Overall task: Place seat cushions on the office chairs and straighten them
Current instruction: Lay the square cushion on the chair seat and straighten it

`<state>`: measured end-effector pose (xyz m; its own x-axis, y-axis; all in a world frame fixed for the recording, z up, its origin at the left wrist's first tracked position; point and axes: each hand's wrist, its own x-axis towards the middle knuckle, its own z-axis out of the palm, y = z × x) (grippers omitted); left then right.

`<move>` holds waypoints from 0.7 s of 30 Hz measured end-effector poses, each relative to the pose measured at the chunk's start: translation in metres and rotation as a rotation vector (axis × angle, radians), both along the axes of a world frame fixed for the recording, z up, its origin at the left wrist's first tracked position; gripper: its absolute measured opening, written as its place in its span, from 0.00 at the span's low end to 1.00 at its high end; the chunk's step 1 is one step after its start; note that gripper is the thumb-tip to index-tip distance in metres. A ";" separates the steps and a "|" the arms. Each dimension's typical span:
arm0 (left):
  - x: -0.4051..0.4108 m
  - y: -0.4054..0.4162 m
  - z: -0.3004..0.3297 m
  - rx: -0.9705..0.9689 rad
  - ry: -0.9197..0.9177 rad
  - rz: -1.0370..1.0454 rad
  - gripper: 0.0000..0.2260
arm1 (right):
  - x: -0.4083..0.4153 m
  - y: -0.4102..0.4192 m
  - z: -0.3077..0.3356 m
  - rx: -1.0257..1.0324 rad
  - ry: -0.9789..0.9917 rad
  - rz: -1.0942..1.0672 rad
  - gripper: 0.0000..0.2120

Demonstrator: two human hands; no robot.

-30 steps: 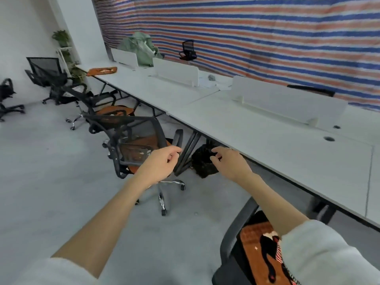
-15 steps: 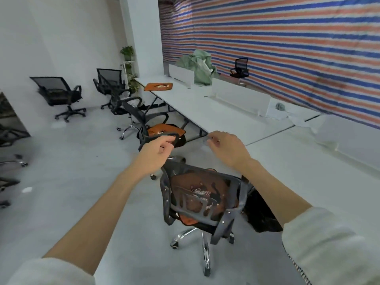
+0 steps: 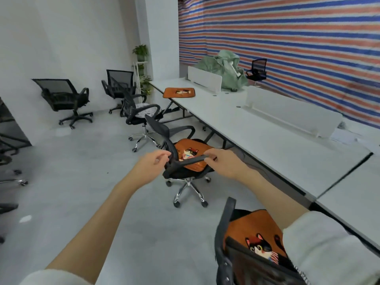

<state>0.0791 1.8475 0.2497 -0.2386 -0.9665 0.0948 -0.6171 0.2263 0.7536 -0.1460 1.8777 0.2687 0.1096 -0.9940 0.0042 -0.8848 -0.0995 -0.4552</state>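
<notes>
The orange cushion (image 3: 174, 93) lies on the desk (image 3: 257, 128), well beyond both hands. The left hand (image 3: 151, 167) and right hand (image 3: 224, 161) hang loosely curled, holding nothing, over a cushioned chair (image 3: 185, 159). The person would best pass that chair and grip the cushion's near edge two-handed.

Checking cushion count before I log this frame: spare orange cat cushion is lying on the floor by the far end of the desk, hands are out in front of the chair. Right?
Not quite. The head view shows the spare orange cat cushion lying on the white desk near its far end, not on the floor. The rest holds: left hand and right hand are out in front of the chair.
</notes>
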 end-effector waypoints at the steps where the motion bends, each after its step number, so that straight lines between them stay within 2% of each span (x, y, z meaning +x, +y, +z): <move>1: 0.010 -0.028 0.002 0.010 -0.012 -0.002 0.12 | 0.010 -0.027 0.000 0.009 -0.008 -0.009 0.18; 6: 0.047 -0.167 0.000 0.017 -0.009 -0.052 0.13 | 0.043 -0.165 -0.004 -0.030 -0.013 -0.050 0.18; 10: 0.067 -0.280 -0.011 0.022 -0.008 -0.061 0.13 | 0.062 -0.282 -0.022 0.002 0.095 -0.013 0.19; 13: 0.081 -0.353 -0.012 0.021 -0.001 -0.060 0.13 | 0.074 -0.357 -0.022 -0.001 0.080 -0.010 0.19; 16: 0.109 -0.460 -0.006 0.024 -0.025 -0.032 0.13 | 0.099 -0.471 -0.013 -0.013 0.050 -0.003 0.19; 21: 0.161 -0.590 0.005 0.002 0.000 0.071 0.11 | 0.147 -0.617 -0.003 0.012 0.038 0.026 0.19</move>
<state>0.2400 1.2574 0.2550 -0.1691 -0.9812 0.0925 -0.6317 0.1800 0.7540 0.0013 1.2602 0.2661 0.1355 -0.9907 -0.0127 -0.8987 -0.1175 -0.4225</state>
